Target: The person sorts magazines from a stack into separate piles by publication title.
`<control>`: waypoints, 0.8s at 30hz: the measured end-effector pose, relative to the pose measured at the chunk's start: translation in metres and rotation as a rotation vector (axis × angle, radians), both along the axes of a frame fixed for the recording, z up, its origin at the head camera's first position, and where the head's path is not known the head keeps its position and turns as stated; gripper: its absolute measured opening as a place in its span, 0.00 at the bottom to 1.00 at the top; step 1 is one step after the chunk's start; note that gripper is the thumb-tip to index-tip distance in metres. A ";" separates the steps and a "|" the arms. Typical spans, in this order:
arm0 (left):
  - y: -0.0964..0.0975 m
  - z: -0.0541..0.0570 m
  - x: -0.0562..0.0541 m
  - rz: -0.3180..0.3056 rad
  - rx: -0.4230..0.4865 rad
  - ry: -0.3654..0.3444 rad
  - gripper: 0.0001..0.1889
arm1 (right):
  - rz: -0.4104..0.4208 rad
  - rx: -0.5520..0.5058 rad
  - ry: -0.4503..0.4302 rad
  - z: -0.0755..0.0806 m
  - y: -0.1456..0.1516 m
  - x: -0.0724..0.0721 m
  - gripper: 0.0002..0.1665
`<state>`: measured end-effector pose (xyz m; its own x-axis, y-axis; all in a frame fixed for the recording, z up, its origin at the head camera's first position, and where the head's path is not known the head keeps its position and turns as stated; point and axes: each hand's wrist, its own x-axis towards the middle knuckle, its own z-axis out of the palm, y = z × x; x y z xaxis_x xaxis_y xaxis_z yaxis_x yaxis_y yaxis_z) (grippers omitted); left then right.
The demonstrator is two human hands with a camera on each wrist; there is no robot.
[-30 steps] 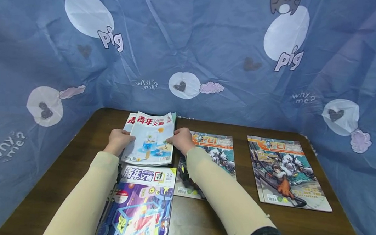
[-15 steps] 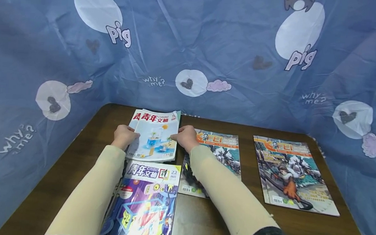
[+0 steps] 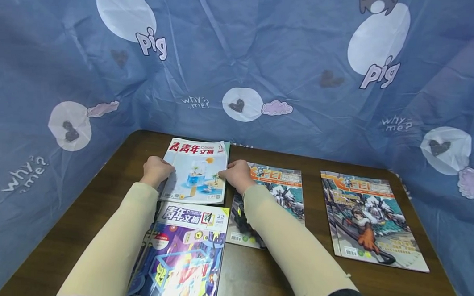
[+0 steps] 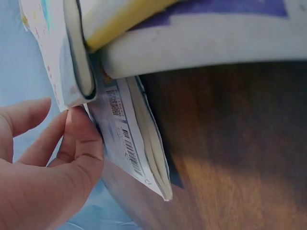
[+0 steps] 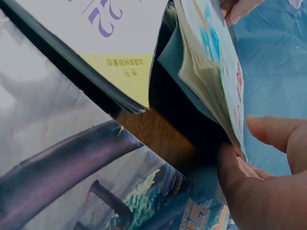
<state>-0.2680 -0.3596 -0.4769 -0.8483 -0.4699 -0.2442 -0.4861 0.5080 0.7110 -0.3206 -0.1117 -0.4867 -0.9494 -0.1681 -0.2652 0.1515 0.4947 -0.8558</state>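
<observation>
Both hands hold a light blue magazine (image 3: 197, 177) with a beach picture and red title at the back left of the table. A second magazine with a red title lies under it, its left strip showing. My left hand (image 3: 155, 170) pinches the left edge; in the left wrist view its fingertips (image 4: 81, 122) are at a corner of the upper magazine, above a barcoded cover (image 4: 127, 148). My right hand (image 3: 238, 175) pinches the right edge; the right wrist view shows thumb and fingers at the page edges, with the pages (image 5: 204, 67) slightly fanned.
A purple magazine pile (image 3: 183, 252) lies just in front. Comic-style magazines (image 3: 287, 191) lie partly under the right forearm, and a similar pile (image 3: 367, 222) lies farther right. Blue patterned cloth (image 3: 241, 67) hangs behind the brown table (image 3: 250, 278).
The head view has shifted a little. The right hand has moved slightly right. The two red-titled magazines now overlap more closely, with a narrower strip of the lower one showing at left.
</observation>
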 end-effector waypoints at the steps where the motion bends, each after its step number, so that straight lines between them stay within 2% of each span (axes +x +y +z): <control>1: 0.000 0.000 0.000 -0.001 -0.010 0.006 0.18 | 0.003 0.004 -0.001 0.001 0.000 0.000 0.27; 10: 0.006 0.003 0.004 -0.009 -0.052 0.076 0.19 | -0.013 0.082 0.053 0.004 0.004 0.003 0.30; 17: 0.027 0.016 0.005 -0.042 -0.065 0.153 0.21 | -0.015 0.018 0.080 0.013 0.013 0.010 0.30; 24: 0.049 0.022 0.004 -0.092 -0.057 0.245 0.20 | 0.005 -0.094 0.081 0.017 0.025 0.015 0.31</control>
